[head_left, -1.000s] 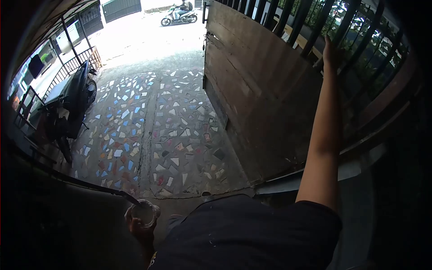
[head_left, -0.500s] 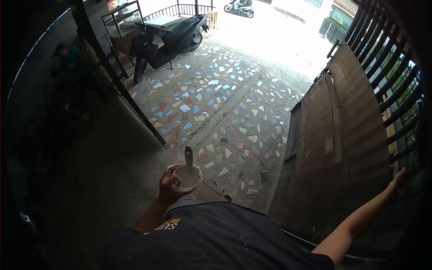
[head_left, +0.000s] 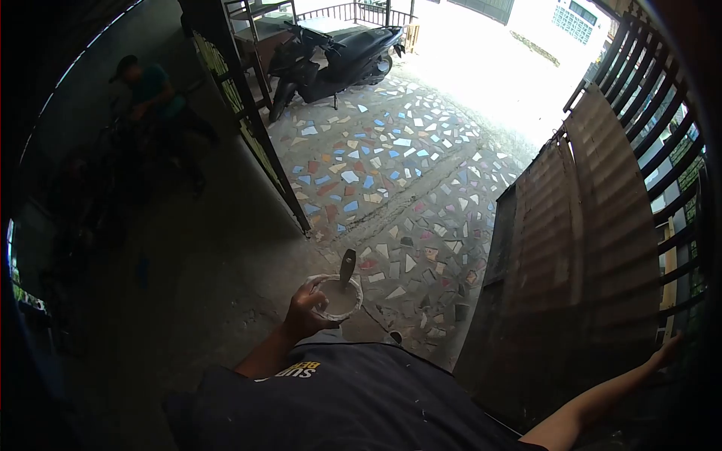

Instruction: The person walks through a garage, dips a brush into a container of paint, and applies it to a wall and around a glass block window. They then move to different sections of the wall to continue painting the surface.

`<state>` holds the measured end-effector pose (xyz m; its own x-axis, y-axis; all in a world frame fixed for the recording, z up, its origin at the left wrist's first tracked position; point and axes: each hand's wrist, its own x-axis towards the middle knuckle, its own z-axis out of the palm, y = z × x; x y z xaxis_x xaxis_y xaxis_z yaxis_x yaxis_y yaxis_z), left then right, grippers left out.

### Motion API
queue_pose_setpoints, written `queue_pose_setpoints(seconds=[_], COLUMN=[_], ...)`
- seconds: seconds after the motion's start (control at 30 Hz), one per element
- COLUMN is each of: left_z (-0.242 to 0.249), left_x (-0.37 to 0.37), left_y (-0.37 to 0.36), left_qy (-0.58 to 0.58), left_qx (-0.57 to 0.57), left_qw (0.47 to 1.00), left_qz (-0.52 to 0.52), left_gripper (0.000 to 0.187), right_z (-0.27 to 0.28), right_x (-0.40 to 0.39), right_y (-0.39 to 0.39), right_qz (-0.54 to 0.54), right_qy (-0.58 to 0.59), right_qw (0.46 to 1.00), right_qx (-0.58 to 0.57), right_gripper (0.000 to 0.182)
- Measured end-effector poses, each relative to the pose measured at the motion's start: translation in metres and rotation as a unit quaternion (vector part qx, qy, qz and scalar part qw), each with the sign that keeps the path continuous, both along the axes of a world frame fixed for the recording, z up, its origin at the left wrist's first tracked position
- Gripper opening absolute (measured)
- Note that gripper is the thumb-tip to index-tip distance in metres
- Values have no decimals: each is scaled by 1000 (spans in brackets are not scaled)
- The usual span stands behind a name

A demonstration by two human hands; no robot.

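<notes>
Tub (head_left: 343, 302) of greyish filling is resting in the left hand (head_left: 304, 312), which is gripping its left side above the mosaic floor's near edge (head_left: 391, 180). A gate (head_left: 541, 248) is lining the floor's right edge; a motorbike (head_left: 331, 71) is standing by its far left corner. Beyond the left edge, a person (head_left: 154, 89) is showing dimly. The right hand (head_left: 666, 352) is reaching toward the gate, grip too dark to tell. A dark tool handle (head_left: 347, 264) is poking from the tub.

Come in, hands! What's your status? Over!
Left hand: gripping round tub, dark tool handle sticking up from it. Right hand: at the barred gate, grip unclear. Motor scooter parked ahead, leftward. Over.
</notes>
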<state>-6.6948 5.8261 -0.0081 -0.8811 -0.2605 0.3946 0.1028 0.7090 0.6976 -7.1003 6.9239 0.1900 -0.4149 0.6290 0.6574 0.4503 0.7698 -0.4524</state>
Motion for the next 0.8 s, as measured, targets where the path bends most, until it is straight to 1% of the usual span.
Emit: queue_pose_setpoints(seconds=[0.03, 0.1, 0.2, 0.23, 0.3, 0.33, 0.37, 0.4, 0.43, 0.47, 0.53, 0.57, 0.6, 0.63, 0.67, 0.73, 0.77, 0.8], left_z=[-1, 3, 14, -21, -23, -21, -18, -17, -15, -2, -1, -1, 1, 4, 7, 0, -3, -2], left_x=[3, 8, 17, 15, 16, 18, 19, 19, 19, 22, 19, 19, 19, 20, 20, 21, 23, 23], left_y=[-2, -9, -24, -15, -15, -17, -19, -20, -21, -27, -25, -27, -28, -29, -31, -36, -37, -40], left_qy=[-2, -3, 9, 11, 20, 19, 18, 19, 22, 25, 34, 47, 46, 44, 41, 47, 56, 55], left_qx=[-2, -4, -12, -16, -15, -21, -29, -27, -34, -40, -30, -21, -21, -24, -29, -31, -30, -31], left_qw=[1000, 1000, 1000, 999, 999, 999, 999, 999, 998, 998, 998, 998, 998, 998, 997, 997, 997, 997], left_qz=[7, 15, 21, 30, 34, 39, 43, 38, 41, 42, 36, 40, 34, 42, 51, 50, 52, 53], left_gripper=[54, 54, 56, 56, 56, 54, 54, 54, 54, 54, 54, 53, 53, 53, 53, 52, 52, 52], right_z=[-8, -1, 27, -16, -26, -19, -14, -10, -6, 16, 31, 35, 32, 38, 37, 31, 48, 43], right_x=[8, 19, 29, 21, 16, 21, 39, 44, 48, 73, 82, 107, 117, 135, 142, 151, 175, 172], right_y=[1, -2, -8, 2, -1, -11, -47, -53, -44, -118, -145, -198, -191, -268, -280, -298, -410, -413], right_qz=[24, 70, 136, 157, 195, 213, 232, 248, 262, 275, 299, 312, 327, 322, 318, 266, 65, -208], right_qy=[3, 13, 33, 35, 48, 55, 63, 70, 76, 82, 93, 100, 108, 186, 187, 206, 183, 112], right_qw=[999, 995, 981, 974, 959, 950, 941, 930, 920, 911, 889, 876, 862, 854, 855, 903, 967, 971], right_qx=[-24, -70, -135, -160, -202, -220, -240, -260, -280, -298, -335, -352, -372, -363, -365, -266, -164, 38], right_gripper=[39, 39, 39, 39, 39, 39, 39, 39, 40, 40, 40, 41, 41, 41, 41, 43, 57, 74])
